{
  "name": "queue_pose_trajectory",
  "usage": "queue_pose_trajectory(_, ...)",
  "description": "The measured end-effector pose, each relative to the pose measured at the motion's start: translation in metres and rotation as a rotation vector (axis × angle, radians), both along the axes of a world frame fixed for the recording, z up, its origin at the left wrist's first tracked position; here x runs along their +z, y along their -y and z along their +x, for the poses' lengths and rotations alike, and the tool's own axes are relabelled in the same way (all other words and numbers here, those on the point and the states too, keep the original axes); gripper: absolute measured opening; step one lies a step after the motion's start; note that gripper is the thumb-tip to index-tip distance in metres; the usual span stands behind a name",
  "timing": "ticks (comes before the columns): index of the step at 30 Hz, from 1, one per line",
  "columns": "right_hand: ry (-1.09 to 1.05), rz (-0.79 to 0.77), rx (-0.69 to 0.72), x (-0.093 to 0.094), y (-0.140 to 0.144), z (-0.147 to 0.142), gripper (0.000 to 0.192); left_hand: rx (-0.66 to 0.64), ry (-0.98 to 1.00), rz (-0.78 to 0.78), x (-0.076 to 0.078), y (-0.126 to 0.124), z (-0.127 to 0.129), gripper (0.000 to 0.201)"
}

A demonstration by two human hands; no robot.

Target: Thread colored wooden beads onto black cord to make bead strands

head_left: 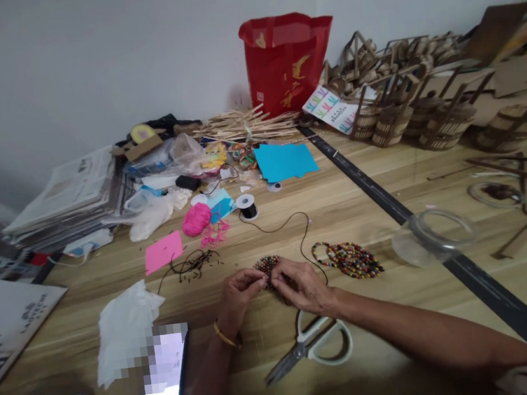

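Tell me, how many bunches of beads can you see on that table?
2. One bead bunch sits pinched between the left hand and right hand. The other bead pile lies just right of the hands. Clutter behind may hide more.

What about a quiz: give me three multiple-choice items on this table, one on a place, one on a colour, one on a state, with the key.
1. Where are the scissors?
A. by the red bag
B. under the right forearm, near the table edge
C. on the newspapers

2. What colour is the yarn ball?
A. pink
B. green
C. white

3. What are both hands doing?
A. resting flat
B. holding scissors
C. pinching a bead piece

Key: 1 B, the scissors lie open below the right hand. 2 A, the ball is bright pink. 3 C, the left hand and right fingertips meet on the beads.
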State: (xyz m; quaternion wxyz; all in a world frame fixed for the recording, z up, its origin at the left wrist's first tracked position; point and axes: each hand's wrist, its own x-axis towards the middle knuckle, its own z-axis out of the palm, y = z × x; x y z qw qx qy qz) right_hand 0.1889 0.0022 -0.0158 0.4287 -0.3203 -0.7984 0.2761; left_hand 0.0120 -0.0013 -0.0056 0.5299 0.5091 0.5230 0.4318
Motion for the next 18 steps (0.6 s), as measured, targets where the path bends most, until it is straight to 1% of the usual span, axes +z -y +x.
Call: queue_pose_trajectory(18,0.012,0.025,0.007,-0.0003,-0.0009,-0.0009,0.006,-0.056,-0.051,0.027,-0.0016,0.0004,0.0011,0.018)
